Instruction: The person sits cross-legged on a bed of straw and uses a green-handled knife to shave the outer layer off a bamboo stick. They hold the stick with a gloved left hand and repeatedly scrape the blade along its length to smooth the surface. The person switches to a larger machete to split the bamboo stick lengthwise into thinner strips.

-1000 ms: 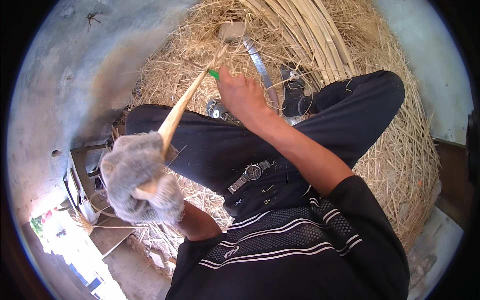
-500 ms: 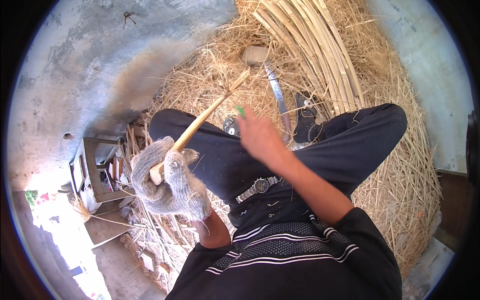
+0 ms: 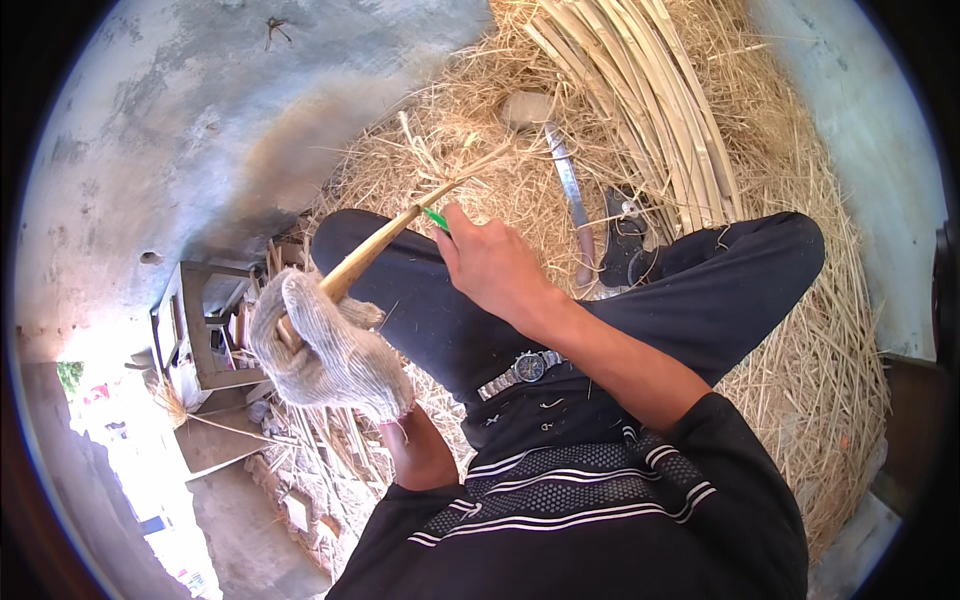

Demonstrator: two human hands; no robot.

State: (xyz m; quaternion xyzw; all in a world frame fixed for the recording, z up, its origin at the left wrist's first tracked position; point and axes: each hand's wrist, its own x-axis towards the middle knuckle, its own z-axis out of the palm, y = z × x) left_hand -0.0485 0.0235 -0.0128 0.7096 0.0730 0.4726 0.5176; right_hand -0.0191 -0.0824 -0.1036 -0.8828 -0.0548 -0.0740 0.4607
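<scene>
Two hands meet over one pale yellow, tapering strip of wood-like material [image 3: 372, 249], which slants up and away from the left hand toward the space beyond the right hand. The left hand [image 3: 325, 345], in a grey knitted glove, wraps its fingers around the strip's thick end. The bare right hand [image 3: 495, 265] grips a small tool with a bright green part [image 3: 436, 217], set at the strip's side partway along; most of that tool is hidden by the fingers. Under and between the hands are the black trousers [image 3: 730, 270] of the bent legs, and nearer the body than the right hand lies a silver metal wristwatch with a dark round dial [image 3: 529, 368]. Beyond the right hand, a long, slightly curved grey metal blade with a brown handle [image 3: 566, 175] rests on loose straw-coloured shavings [image 3: 800, 400], its far end beside a brownish block [image 3: 527, 110]. Farther off and to the right, long pale split strips [image 3: 655, 110] lie bundled together. Left of the gloved hand sits a weathered wooden frame [image 3: 220, 380].
</scene>
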